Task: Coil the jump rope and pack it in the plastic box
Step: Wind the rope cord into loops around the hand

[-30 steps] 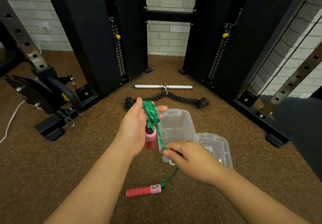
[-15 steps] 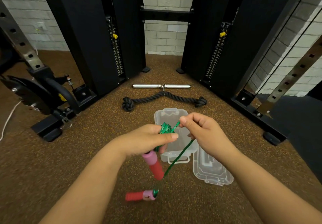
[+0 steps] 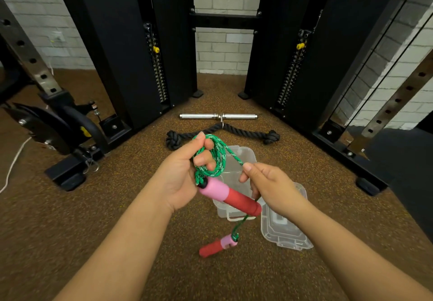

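Note:
My left hand [image 3: 181,176] holds several loops of the green jump rope [image 3: 216,158] wound around its fingers. One red and pink handle [image 3: 230,195] hangs out from under that hand. My right hand [image 3: 267,184] pinches the free green strand just right of the coil. From there the strand runs down to the second red and pink handle [image 3: 218,247], which lies on the floor. The clear plastic box [image 3: 243,155] stands open on the floor behind and below my hands. Its clear lid [image 3: 284,230] lies beside it on the right.
A black knotted rope attachment [image 3: 248,132] and a chrome bar [image 3: 218,116] lie on the brown speckled floor beyond the box. Black weight-stack towers [image 3: 131,50] stand left and right. A machine base [image 3: 68,172] sits at the left, a frame foot [image 3: 367,183] at the right.
My left hand has turned and risen, showing the coil. Its handle has swung out to the right. My right hand has slid down the strand, off the coil.

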Demonstrator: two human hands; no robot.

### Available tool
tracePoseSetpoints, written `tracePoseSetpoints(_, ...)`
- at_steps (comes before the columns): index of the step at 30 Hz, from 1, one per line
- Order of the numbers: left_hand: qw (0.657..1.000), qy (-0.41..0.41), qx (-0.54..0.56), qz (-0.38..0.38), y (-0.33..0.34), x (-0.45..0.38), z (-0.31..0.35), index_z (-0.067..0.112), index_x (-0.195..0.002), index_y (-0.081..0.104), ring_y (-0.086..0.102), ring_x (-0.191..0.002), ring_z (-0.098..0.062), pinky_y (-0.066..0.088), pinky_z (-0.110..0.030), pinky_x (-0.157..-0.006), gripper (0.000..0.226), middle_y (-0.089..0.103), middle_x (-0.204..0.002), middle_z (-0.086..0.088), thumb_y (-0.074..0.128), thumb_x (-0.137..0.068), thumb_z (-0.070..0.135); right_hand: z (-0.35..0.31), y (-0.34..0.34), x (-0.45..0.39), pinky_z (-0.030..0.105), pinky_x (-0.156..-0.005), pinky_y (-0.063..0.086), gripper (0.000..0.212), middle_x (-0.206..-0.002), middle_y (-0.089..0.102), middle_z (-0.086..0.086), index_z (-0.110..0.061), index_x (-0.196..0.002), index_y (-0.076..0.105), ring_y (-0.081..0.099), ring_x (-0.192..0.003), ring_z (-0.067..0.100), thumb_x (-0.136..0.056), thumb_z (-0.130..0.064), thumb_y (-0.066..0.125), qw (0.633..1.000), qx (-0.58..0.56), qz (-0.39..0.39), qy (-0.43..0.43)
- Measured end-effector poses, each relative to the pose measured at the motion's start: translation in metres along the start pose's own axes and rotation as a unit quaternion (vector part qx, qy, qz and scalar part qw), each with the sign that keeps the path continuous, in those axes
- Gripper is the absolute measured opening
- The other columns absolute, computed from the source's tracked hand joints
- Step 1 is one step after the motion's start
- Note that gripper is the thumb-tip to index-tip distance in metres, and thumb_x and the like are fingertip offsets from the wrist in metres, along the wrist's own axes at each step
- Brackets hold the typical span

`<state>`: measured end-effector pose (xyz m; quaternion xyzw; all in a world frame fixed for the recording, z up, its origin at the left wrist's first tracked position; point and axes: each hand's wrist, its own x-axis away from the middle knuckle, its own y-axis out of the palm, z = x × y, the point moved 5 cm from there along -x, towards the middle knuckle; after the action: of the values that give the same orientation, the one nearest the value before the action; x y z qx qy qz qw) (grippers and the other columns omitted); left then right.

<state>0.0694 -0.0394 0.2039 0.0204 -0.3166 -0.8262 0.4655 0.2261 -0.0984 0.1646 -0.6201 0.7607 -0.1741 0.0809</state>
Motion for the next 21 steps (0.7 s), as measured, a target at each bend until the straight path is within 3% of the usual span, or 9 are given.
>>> tracePoseSetpoints(4, 0.998, 0.010, 0.037, 0.039, 0.002, -0.001, 0.001, 0.009, -0.102, 0.068, 0.043, -0.056, -0.010, 0.034, -0.025, -0.067, 0.035, 0.040, -0.053, 0.007, 0.046, -0.095, 0.035, 0.011, 0.019, 0.003, 0.025, -0.062, 0.042, 0.028, -0.064, 0.054, -0.007, -0.031, -0.091, 0.062, 0.051, -0.063, 0.009, -0.099, -0.017, 0.040, 0.995, 0.069, -0.069, 0.001)
tracePoseSetpoints(8, 0.997, 0.035, 0.054, 0.032, 0.001, -0.002, 0.006, 0.003, -0.121, 0.058, 0.051, -0.068, -0.013, 0.041, -0.027, -0.074, 0.049, 0.055, -0.067, 0.001, 0.034, -0.098, 0.038, 0.005, 0.020, 0.010, 0.026, -0.061, 0.042, 0.023, -0.067, 0.059, -0.011, -0.029, -0.092, 0.065, 0.055, -0.065, 0.006, -0.097, -0.031, 0.043, 0.970, 0.229, -0.071, -0.044)
tracePoseSetpoints(11, 0.996, 0.078, 0.004, 0.038, 0.004, -0.001, 0.006, 0.008, -0.122, 0.055, 0.059, -0.083, -0.016, 0.045, -0.030, -0.079, 0.051, 0.068, -0.084, -0.004, 0.023, -0.100, 0.040, -0.014, 0.026, 0.023, 0.032, -0.068, 0.046, 0.029, -0.084, 0.067, -0.007, -0.024, -0.088, 0.059, 0.061, -0.080, 0.015, -0.097, -0.042, 0.038, 0.933, 0.329, -0.087, -0.113)
tracePoseSetpoints(13, 0.990, 0.074, -0.099, 0.061, 0.002, -0.002, -0.001, 0.022, -0.106, 0.067, 0.063, -0.094, -0.017, 0.046, -0.027, -0.081, 0.053, 0.072, -0.099, -0.005, 0.019, -0.100, 0.044, -0.026, 0.036, 0.031, 0.035, -0.066, 0.044, 0.030, -0.080, 0.061, -0.004, -0.022, -0.085, 0.054, 0.058, -0.078, 0.018, -0.097, -0.043, 0.037, 0.917, 0.346, -0.118, -0.163)
tracePoseSetpoints(15, 0.947, 0.064, -0.305, 0.076, 0.001, 0.000, -0.010, 0.031, -0.087, 0.072, 0.062, -0.103, -0.018, 0.048, -0.025, -0.084, 0.062, 0.069, -0.106, -0.005, 0.015, -0.097, 0.055, -0.035, 0.039, 0.035, 0.038, -0.064, 0.045, 0.027, -0.075, 0.058, -0.002, -0.020, -0.085, 0.053, 0.057, -0.071, 0.019, -0.097, -0.041, 0.040, 0.929, 0.291, -0.142, -0.178)
tracePoseSetpoints(17, 0.873, 0.067, -0.482, 0.047, 0.007, 0.005, -0.015, 0.031, -0.082, 0.064, 0.046, -0.111, -0.017, 0.036, -0.029, -0.092, 0.062, 0.056, -0.097, 0.004, 0.010, -0.091, 0.062, -0.040, 0.028, 0.030, 0.032, -0.060, 0.048, 0.020, -0.071, 0.061, -0.003, -0.023, -0.089, 0.061, 0.056, -0.064, 0.016, -0.097, -0.033, 0.045, 0.971, 0.138, -0.136, -0.141)
tracePoseSetpoints(19, 0.820, 0.085, -0.566, 0.003, 0.012, 0.007, -0.018, 0.027, -0.081, 0.058, 0.035, -0.106, -0.012, 0.027, -0.031, -0.091, 0.064, 0.052, -0.085, 0.009, 0.007, -0.081, 0.066, -0.042, 0.007, 0.022, 0.025, -0.059, 0.047, 0.021, -0.064, 0.058, -0.011, -0.027, -0.084, 0.066, 0.052, -0.059, 0.007, -0.096, -0.024, 0.049, 0.991, 0.016, -0.097, -0.095)
tracePoseSetpoints(21, 0.818, 0.059, -0.571, -0.036, 0.013, 0.005, -0.019, 0.026, -0.086, 0.063, 0.043, -0.095, -0.007, 0.034, -0.028, -0.083, 0.065, 0.055, -0.074, 0.008, 0.014, -0.082, 0.069, -0.040, -0.014, 0.014, 0.031, -0.065, 0.048, 0.020, -0.060, 0.054, -0.012, -0.025, -0.079, 0.066, 0.049, -0.057, 0.004, -0.093, -0.025, 0.051, 0.996, -0.023, -0.050, -0.075)
